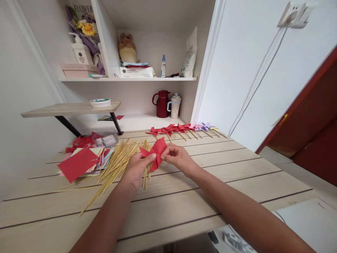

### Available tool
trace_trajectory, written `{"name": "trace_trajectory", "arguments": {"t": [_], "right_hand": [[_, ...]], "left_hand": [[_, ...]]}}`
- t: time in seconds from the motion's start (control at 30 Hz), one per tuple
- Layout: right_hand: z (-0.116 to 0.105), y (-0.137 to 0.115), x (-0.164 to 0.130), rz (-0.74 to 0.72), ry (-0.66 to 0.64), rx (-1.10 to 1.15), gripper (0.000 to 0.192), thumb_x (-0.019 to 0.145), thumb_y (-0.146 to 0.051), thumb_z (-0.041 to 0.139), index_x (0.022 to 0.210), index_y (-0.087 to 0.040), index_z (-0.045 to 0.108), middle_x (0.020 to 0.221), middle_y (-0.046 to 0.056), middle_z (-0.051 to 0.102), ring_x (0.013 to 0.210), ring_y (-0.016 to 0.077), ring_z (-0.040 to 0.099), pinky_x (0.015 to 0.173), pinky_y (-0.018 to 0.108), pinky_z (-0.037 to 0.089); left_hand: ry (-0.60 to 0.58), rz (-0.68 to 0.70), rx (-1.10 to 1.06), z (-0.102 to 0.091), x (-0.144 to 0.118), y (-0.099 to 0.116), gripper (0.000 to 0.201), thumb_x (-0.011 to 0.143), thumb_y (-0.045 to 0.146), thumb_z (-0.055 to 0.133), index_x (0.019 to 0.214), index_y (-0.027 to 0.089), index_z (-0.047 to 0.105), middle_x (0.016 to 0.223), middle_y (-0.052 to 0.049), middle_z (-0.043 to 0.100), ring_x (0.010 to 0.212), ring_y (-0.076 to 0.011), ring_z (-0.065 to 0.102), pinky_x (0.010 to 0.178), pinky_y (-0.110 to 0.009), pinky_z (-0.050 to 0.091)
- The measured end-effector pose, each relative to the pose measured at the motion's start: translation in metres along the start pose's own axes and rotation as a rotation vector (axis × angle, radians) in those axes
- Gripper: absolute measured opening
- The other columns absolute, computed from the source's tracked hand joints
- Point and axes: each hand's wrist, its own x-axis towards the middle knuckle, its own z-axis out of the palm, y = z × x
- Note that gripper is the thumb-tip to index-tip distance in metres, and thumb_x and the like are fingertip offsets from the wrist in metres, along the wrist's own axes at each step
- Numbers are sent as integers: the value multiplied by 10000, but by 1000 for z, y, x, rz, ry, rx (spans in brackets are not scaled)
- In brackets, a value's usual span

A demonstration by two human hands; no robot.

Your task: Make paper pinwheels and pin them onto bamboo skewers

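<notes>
My left hand (137, 168) and my right hand (177, 157) both pinch a red paper pinwheel (156, 150) above the wooden table (237, 168). The left fingers grip its lower left part, the right fingers hold its middle from the right. Just under and left of the hands lies a loose pile of thin bamboo sticks (116, 161). Further left, a stack of coloured paper squares (84, 161) has a red sheet on top.
A row of finished pinwheels on sticks (181, 129), red then pink and purple, lies at the table's far edge. A small clear box (106, 140) sits behind the paper. A red jug (162, 103), a mug, shelves and a small side shelf (71, 108) stand behind.
</notes>
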Motion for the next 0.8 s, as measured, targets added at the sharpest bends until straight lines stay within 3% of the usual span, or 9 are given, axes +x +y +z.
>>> {"name": "trace_trajectory", "arguments": {"t": [0.17, 0.6, 0.8], "right_hand": [[2, -2, 0, 71, 35, 67, 206, 718, -313, 772, 632, -204, 621, 738, -12, 603, 714, 154, 535, 724, 309, 416], [0, 4, 0, -55, 58, -201, 164, 750, -222, 694, 624, -204, 590, 770, -5, 599, 726, 153, 516, 721, 307, 392], [1, 5, 0, -81, 62, -282, 151, 752, -191, 684, 623, -202, 606, 749, -8, 612, 724, 152, 532, 713, 303, 391]], "left_hand": [[3, -11, 6, 0, 0, -1, 313, 646, 347, 901, 848, 136, 788, 913, -117, 796, 825, -213, 711, 820, -329, 528], [1, -29, 0, 3, -1, 0, 376, 598, 362, 924, 854, 119, 796, 888, -121, 797, 778, -197, 711, 782, -307, 528], [58, -1, 86, 4, -2, 2, 358, 608, 383, 903, 837, 127, 799, 868, -116, 798, 765, -204, 707, 754, -314, 529]]}}
